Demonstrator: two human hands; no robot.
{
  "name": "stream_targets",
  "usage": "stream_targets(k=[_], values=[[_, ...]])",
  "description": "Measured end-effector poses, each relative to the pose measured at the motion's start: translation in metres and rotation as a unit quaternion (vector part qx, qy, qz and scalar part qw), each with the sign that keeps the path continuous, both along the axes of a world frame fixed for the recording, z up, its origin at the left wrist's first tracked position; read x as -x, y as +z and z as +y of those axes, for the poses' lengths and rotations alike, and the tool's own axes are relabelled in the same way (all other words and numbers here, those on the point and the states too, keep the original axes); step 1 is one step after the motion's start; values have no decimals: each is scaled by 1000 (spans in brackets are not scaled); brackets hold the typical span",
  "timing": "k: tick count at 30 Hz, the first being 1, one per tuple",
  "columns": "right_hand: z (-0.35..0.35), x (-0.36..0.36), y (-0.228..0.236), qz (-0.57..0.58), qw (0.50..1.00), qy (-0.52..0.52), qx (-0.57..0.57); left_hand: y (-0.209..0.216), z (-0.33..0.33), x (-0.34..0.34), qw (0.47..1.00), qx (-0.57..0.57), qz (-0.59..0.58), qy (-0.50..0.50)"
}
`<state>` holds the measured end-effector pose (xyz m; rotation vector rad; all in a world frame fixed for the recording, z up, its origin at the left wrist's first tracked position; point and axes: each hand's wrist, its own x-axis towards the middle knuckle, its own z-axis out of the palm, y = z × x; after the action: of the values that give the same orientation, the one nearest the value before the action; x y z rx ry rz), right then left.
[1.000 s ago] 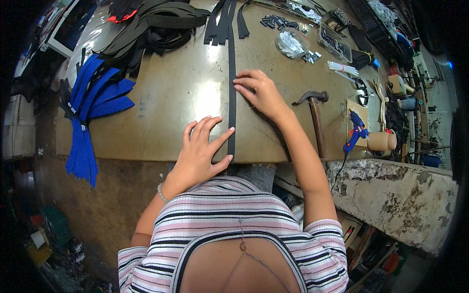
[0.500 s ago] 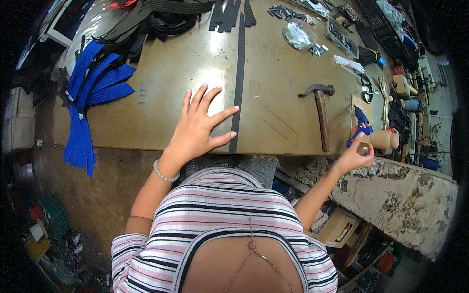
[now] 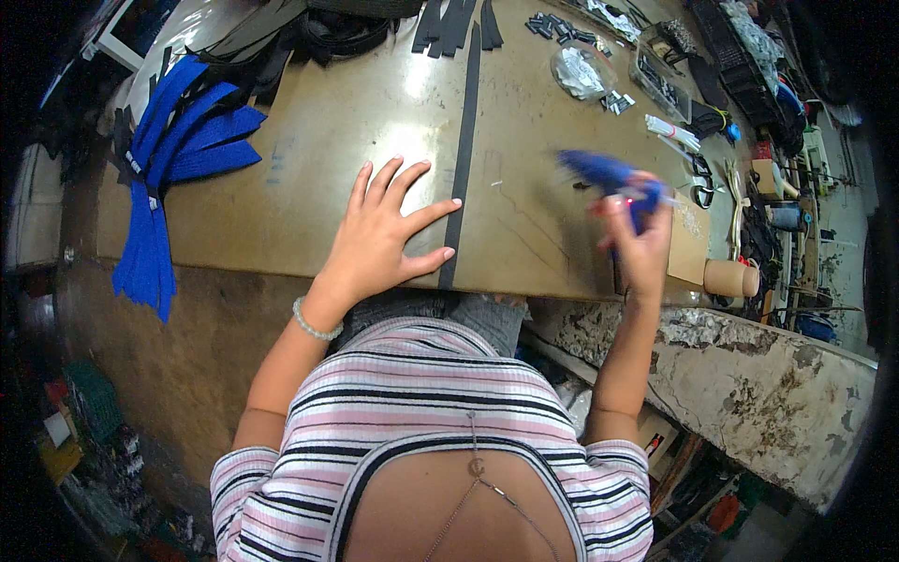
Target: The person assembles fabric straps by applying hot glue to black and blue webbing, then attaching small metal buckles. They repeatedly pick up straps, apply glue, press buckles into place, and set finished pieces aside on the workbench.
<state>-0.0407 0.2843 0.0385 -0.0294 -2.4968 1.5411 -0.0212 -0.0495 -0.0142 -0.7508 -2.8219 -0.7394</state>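
My left hand [image 3: 376,225] lies on the table with its fingers spread. Its thumb and index fingertip touch the left edge of a narrow black strap [image 3: 464,150], which runs from the far side to the table's near edge. In my right hand [image 3: 641,234] is a blue glue gun [image 3: 599,169], raised over the table to the right of the strap and smeared by motion. Its nozzle points left. A hammer lay where the glue gun now hangs; gun and hand hide nearly all of it.
Bundled blue straps [image 3: 201,140] hang over the table's left edge. Black straps [image 3: 342,37] lie at the back. Toward the far right stand a plastic bowl [image 3: 581,73] and a clear box [image 3: 660,75]. A cardboard piece [image 3: 689,239] and a brown roll [image 3: 730,278] lie at the right.
My right hand has taken hold of the glue gun and lifted it off the cardboard, moving left and away from me. My left hand keeps its place by the strap.
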Motion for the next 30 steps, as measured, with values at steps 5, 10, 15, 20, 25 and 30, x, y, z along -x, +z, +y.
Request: stream_targets(k=[5,10,15,20,25,30], values=[[-50,22,-9,-16,980,157,-121,1,0,1,1000,-5,-1,0],[-54,35,-14,-22,970,188,-151,0,-1,1,1000,-7,-10,3],[-53,37,-15,-34,964,201,-173,1,-1,1,1000,-7,-12,3],[-56,56,-16,-21,963,187,-191,-1,-1,1,1000,1,-12,1],[-62,63,-6,0,956,195,-218,-1,-1,0,1000,3,-9,1],[-51,35,-5,282,866,171,-377,5,-1,1,1000,-17,2,0]])
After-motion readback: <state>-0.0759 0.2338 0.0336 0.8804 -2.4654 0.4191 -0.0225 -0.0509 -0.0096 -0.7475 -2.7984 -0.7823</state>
